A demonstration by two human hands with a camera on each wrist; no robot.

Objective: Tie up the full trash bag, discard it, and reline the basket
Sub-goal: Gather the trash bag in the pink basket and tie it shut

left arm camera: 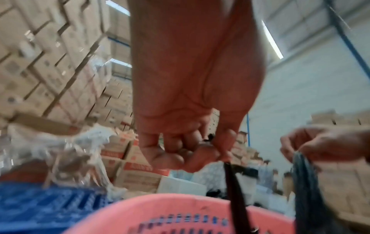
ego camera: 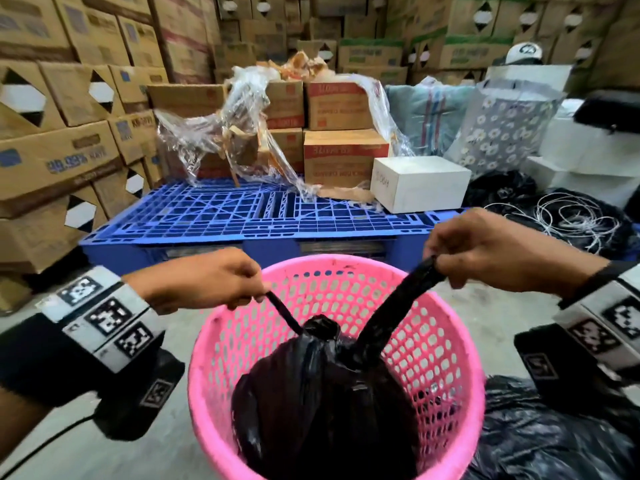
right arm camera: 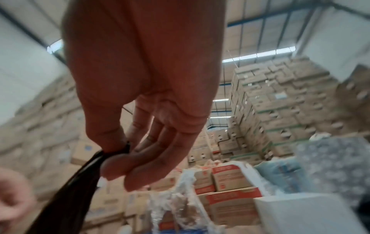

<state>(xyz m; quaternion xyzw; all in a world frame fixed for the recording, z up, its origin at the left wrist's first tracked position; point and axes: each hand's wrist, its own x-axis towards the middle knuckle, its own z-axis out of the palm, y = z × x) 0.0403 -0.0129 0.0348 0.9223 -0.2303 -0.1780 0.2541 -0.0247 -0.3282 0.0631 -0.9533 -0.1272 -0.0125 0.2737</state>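
Observation:
A full black trash bag [ego camera: 322, 403] sits inside a pink perforated basket [ego camera: 450, 358] on the floor in front of me. Its top is gathered into a knot [ego camera: 320, 327] with two ends pulled outward. My left hand [ego camera: 221, 278] pinches the thin left end [ego camera: 284, 311], seen taut in the left wrist view as a narrow black strip [left arm camera: 234, 190] below the left hand [left arm camera: 200, 152]. My right hand [ego camera: 485, 251] pinches the thicker right end [ego camera: 401, 299]; in the right wrist view the right hand [right arm camera: 124, 152] holds it [right arm camera: 80, 182] between thumb and fingers.
A blue plastic pallet [ego camera: 242, 216] lies just beyond the basket, bearing cartons, crumpled clear film [ego camera: 225, 133] and a white box [ego camera: 419, 183]. Stacked cardboard boxes wall the left and back. Black bags [ego camera: 540, 441] and coiled white cable [ego camera: 571, 216] lie on the right.

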